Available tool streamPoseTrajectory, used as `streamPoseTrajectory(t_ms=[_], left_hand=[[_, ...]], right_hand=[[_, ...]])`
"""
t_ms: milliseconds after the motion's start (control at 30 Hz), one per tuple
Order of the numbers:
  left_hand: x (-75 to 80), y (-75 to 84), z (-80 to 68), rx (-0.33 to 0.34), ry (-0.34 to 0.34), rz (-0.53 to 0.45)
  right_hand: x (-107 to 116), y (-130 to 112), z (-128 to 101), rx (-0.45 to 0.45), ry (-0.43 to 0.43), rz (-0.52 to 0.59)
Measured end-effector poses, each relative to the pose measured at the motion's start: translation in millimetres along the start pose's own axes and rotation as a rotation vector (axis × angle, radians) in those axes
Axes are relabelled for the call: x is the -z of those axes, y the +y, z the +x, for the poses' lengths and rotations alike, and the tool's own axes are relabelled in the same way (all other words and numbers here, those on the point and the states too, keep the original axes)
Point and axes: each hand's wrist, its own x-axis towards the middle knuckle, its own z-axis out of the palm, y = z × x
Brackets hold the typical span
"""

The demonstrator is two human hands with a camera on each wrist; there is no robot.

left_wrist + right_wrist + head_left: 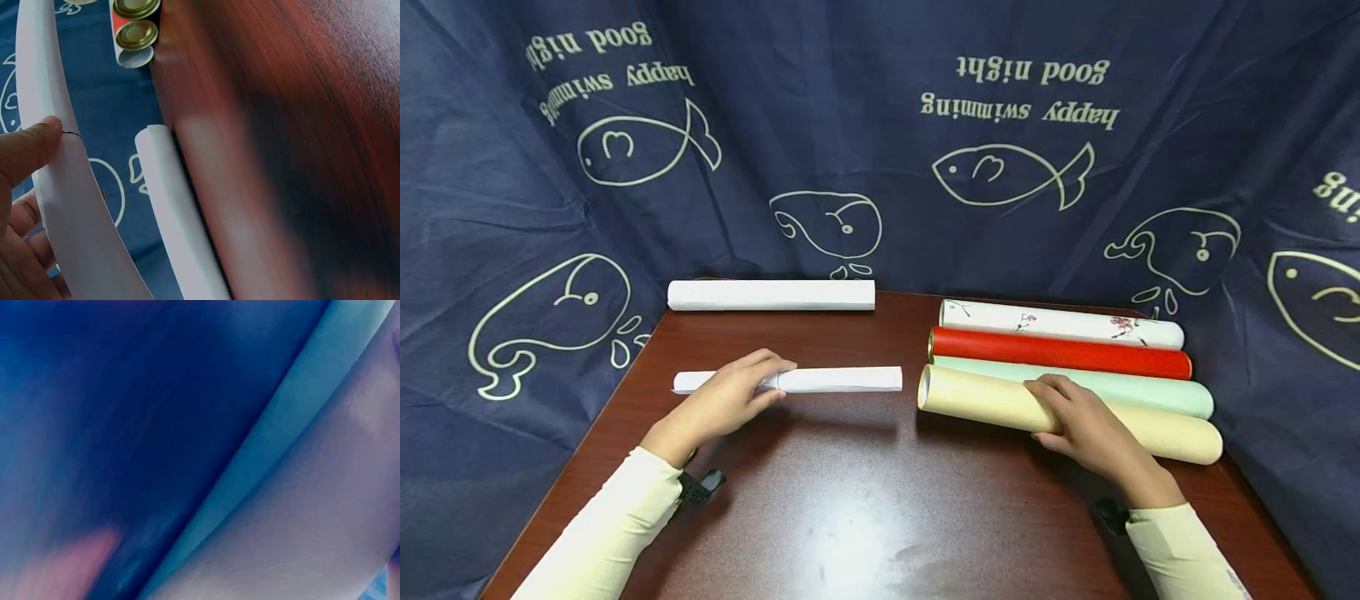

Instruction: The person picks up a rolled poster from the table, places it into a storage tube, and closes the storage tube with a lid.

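In the head view my left hand (737,392) holds a white paper roll (842,380) near its middle, thumb and fingers on either side. A thin dark band crosses this roll beside the thumb in the left wrist view. On the right, my right hand (1082,421) grips a pale yellow tube (977,396), whose left end looks open. That tube lies slightly tilted along the front of a mint green tube (1172,393). The right wrist view shows mostly the yellow tube's side (300,512), tinted greyish, with the fingers largely out of sight.
Behind the mint tube lie a red tube (1060,353) and a white tube with a floral print (1067,323). Another white paper roll (771,295) rests at the back left of the brown table (760,517). A dark blue printed curtain (865,108) hangs around the table.
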Motion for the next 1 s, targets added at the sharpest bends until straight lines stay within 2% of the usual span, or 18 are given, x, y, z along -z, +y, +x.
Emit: streamPoseTrajectory(t_ms=[333, 600, 800, 900, 1000], left_hand=[[-7.3, -2.7, -0.5, 0.005, 0.004, -0.003], [-13.1, -4.3, -2.1, 0.031, -0.027, -0.006], [-15.1, -2.4, -2.1, 0.002, -0.028, -0.002], [-17.1, -1.6, -1.3, -0.009, -0.028, -0.002], [-19.7, -0.6, 0.7, -0.008, -0.025, -0.006]], right_hand=[[-6, 0, 5, 0.005, -0.019, -0.010], [-10, 2, 6, -0.011, -0.031, -0.020], [-14, 4, 5, -0.003, -0.013, -0.011], [-16, 1, 5, -0.037, -0.020, -0.007], [-15, -4, 5, -0.110, -0.043, -0.010]])
